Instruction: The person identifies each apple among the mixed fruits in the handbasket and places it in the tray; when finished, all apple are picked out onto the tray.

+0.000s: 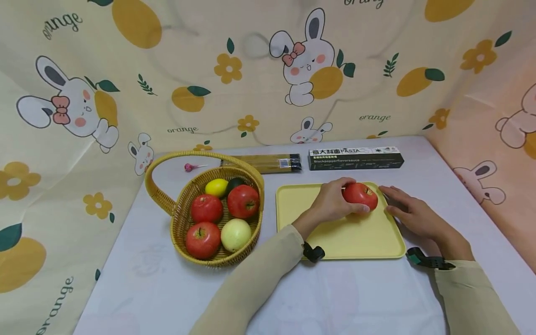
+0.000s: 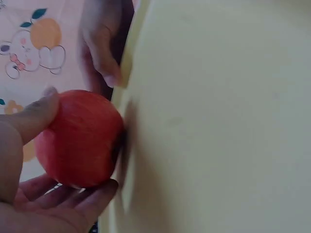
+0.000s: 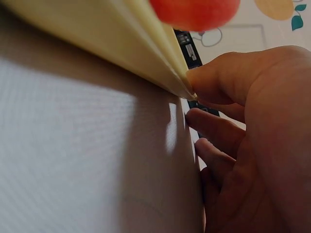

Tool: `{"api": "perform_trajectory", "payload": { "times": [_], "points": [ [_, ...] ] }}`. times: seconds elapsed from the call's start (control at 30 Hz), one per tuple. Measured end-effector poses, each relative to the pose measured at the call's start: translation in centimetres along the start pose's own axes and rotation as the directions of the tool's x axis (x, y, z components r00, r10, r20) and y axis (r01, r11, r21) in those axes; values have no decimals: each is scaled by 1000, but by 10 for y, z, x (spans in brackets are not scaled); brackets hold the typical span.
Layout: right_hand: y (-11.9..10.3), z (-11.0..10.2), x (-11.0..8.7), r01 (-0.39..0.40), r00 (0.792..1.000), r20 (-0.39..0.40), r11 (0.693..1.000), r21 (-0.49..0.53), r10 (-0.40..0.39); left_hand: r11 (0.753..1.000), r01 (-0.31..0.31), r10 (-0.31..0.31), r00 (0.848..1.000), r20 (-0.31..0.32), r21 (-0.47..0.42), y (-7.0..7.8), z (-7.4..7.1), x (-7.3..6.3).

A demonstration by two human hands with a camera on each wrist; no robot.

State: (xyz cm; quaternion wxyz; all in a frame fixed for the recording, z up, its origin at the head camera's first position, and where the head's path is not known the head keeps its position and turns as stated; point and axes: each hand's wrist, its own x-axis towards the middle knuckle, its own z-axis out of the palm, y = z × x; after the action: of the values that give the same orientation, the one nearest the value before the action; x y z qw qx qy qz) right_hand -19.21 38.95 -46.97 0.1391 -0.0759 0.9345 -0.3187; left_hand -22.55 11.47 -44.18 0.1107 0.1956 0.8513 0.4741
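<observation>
My left hand [image 1: 335,199] grips a red apple [image 1: 361,197] over the far right part of the yellow tray [image 1: 347,246]. In the left wrist view, the thumb and fingers lie round opposite sides of this apple [image 2: 80,141]. At the tray's right edge is my right hand [image 1: 418,216], fingers extended and nothing in the palm. In the right wrist view, its thumb [image 3: 214,80] touches the tray rim [image 3: 165,63], and the other fingers are beside the edge, close to the table.
Left of the tray stands a wicker basket [image 1: 177,232] with several apples, a pale green fruit [image 1: 236,235], a lemon [image 1: 217,188] and a dark fruit [image 1: 236,185]. Behind lie a pasta box [image 1: 356,159], a long brown packet [image 1: 268,164] and a pink lollipop [image 1: 189,167].
</observation>
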Motion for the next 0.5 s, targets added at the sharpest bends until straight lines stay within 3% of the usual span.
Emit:
{"api": "perform_trajectory", "payload": {
  "times": [0.13,0.27,0.37,0.5],
  "points": [
    [-1,-1,0,-6,1000,1,1000,-4,6,998,11,-9,1000,24,-61,-4,6,9],
    [-1,-1,0,-12,1000,4,1000,-6,12,998,7,-4,999,46,-60,-5,9,15],
    [0,-1,0,-11,1000,1,1000,-8,11,1000,18,-17,999,42,-19,-3,10,16],
    [0,-1,-1,-8,1000,-7,1000,-7,8,994,41,-42,999,3,99,4,9,10]
  ]
}}
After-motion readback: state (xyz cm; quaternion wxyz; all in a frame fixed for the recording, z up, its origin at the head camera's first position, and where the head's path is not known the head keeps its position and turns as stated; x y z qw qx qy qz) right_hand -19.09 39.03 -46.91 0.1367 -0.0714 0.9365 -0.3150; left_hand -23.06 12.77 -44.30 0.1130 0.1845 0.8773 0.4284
